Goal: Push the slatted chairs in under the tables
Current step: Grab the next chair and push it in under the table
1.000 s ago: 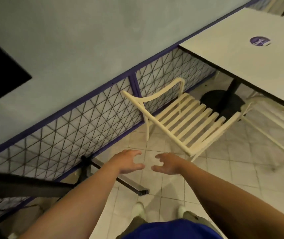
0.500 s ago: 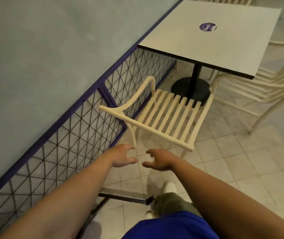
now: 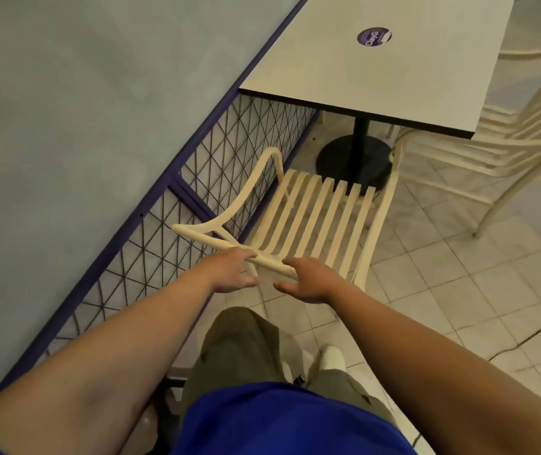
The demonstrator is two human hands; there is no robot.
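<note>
We are standing behind a cream slatted chair (image 3: 311, 218) on a pale tiled floor (image 3: 459, 290), both arms reaching forward to its back. The left hand (image 3: 233, 269) and right hand (image 3: 308, 279) are resting side by side, a little apart, on the chair's top rail: the fingers are lying loosely on the rail while the thumbs are spreading clear beneath it, so neither hand is closing round the bar. The chair is sitting just beside a purple-framed wire mesh panel (image 3: 216, 165) along the wall, facing a square white desk (image 3: 377, 77). Its seat is lying almost wholly out in the open, with only the front edge nearing the desk's black round base (image 3: 354, 156). A round purple sticker (image 3: 374, 36) is showing on the desktop (its lettering is too small to read). A second slatted chair (image 3: 508, 136) is standing at the desk's right side, partly tucked beneath it.
</note>
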